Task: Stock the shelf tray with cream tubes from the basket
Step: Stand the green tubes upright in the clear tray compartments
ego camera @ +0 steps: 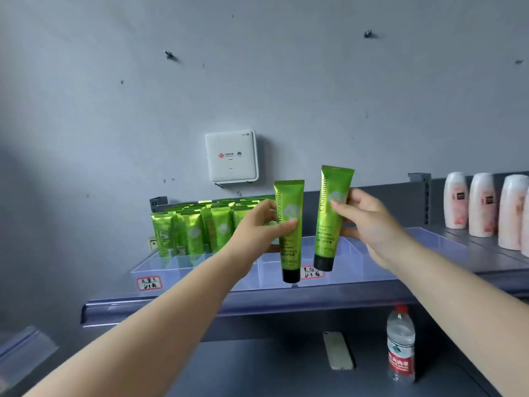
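My left hand grips a green cream tube, held upright with its black cap down. A second green cream tube is held the same way in my right hand, slightly higher and to the right. Both tubes hang in front of the clear plastic shelf tray. Several green tubes stand packed in the tray's back left part. The tray's front and right compartments show no tubes. The basket is out of view.
White and pink bottles stand on the grey shelf at the right. A white router box hangs on the wall behind the tray. On the lower shelf stand a water bottle and a flat phone.
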Available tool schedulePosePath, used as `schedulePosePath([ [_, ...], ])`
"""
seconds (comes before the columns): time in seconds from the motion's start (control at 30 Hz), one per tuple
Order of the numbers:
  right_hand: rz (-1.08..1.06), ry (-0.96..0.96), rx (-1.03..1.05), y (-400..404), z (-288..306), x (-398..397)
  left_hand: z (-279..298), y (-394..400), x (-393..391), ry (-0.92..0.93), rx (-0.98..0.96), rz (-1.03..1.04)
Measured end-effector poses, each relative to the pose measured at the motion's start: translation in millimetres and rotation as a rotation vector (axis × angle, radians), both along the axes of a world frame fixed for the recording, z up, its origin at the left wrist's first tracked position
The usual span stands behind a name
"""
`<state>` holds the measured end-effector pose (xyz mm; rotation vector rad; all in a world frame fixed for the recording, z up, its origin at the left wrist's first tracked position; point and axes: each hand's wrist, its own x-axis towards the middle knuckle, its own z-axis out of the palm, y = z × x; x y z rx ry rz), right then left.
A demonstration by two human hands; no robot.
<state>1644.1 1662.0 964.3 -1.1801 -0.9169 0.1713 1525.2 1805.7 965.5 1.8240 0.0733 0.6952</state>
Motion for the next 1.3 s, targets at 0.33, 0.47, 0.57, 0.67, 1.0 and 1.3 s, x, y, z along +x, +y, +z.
schedulePosePath([
  [0.33,0.035,-0.053,-0.008,64,12,-9,12,75,-30,-0.093,-0.028,0.068],
  [0.47,0.02,-0.078,-0.026,89,17,-11,18,109,-45,-0.142,-0.033,0.118],
  [0.57,-0.007,-0.087,-0.037,106,19,-9,20,136,-57,-0.172,-0.036,0.156],
  [0.67,-0.056,-0.11,-0.058,121,16,-3,18,160,-68,-0.182,-0.049,0.193],
  [1.0,-0.211,-0.17,-0.116,157,3,20,4,215,-86,-0.159,-0.084,0.257],
  [1.3,-0.275,-0.195,-0.2,166,-7,31,-6,234,-87,-0.147,-0.092,0.263],
])
